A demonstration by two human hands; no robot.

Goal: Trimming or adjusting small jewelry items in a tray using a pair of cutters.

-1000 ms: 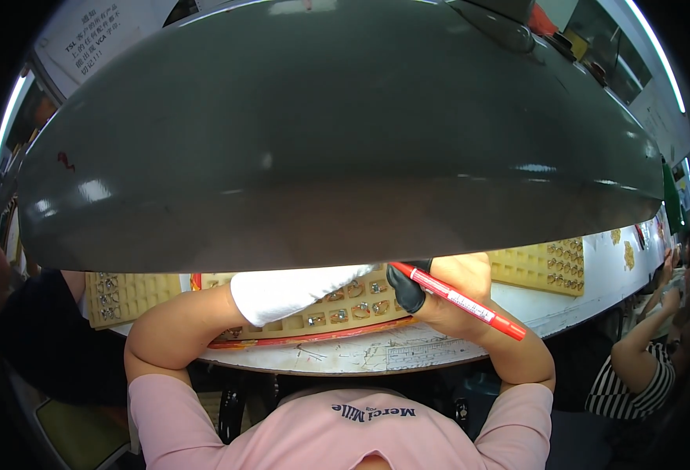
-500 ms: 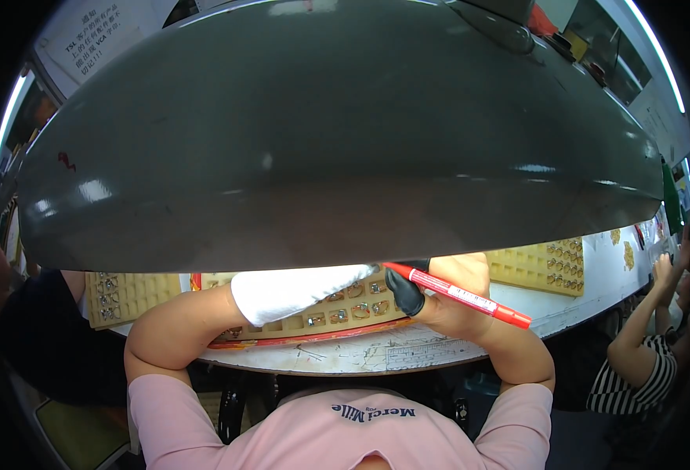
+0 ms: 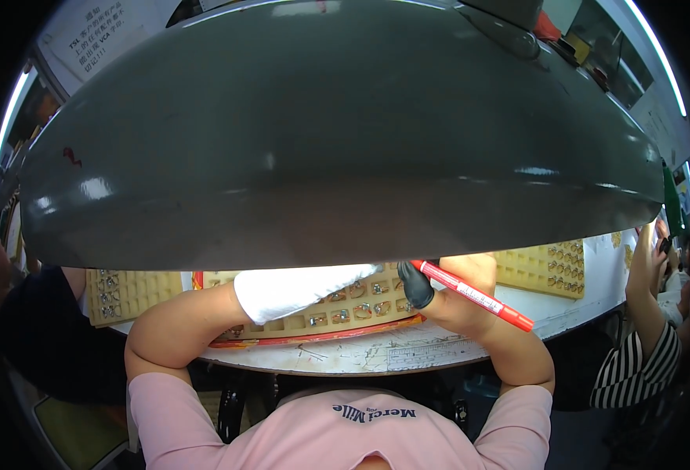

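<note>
A red marker pen (image 3: pixel 474 295) slants across my right hand (image 3: pixel 447 294), its barrel end pointing down and to the right. Black covering wraps the thumb of this hand, and its fingers are closed around the pen. My left hand (image 3: pixel 302 294) wears a white glove and reaches right over a tray of rings (image 3: pixel 306 330). The dark lamp hood hides the left fingertips and whatever they touch. Several shiny rings (image 3: pixel 362 312) sit in the tray's slots between my hands.
A large dark grey lamp hood (image 3: pixel 345 157) fills the upper view, low over the table (image 3: pixel 360 356). Yellowish slotted trays stand at the left (image 3: pixel 137 294) and right (image 3: pixel 541 270), with rings in some slots. Other people sit on both sides; a striped sleeve (image 3: pixel 635 368) shows at the right.
My right hand and the marker pen have shifted slightly right, away from the gloved left hand. The co-worker at the right has moved their arms.
</note>
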